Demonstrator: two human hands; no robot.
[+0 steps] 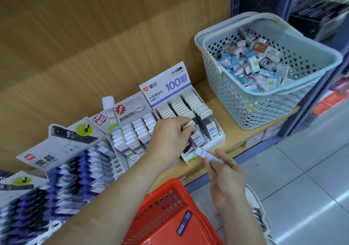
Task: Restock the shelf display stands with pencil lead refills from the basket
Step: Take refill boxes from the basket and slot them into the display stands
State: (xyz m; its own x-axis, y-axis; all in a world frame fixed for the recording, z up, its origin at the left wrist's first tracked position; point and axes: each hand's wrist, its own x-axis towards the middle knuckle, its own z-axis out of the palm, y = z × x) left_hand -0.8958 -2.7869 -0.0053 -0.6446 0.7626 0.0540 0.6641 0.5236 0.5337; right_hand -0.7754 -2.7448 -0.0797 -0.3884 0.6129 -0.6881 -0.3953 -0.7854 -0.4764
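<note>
Setting: shop aisle, wood-backed shelf (236,137) at low height, tiled floor to my right.
Stands: three card display stands side by side on the shelf; the 2B stand (170,86) is rightmost, the dark HB stand (62,142) further left.
Left hand (170,139): fingers curled round the pale cap of a front-row refill (197,137) in the 2B stand, apparently seating or straightening it in its column.
Right hand (226,184): pinches an HB 0.7 refill (203,153) by its lower end, label up, just in front of the 2B stand. I judge the grade mismatched; it likely belongs in the HB stand.
Supply: red basket (160,207) below my arms, kept close for reach; one refill case (184,223) visible inside.
Other: pale basket (245,103) of mixed small boxes on the shelf's right end.
Progress: stands look mostly full.
</note>
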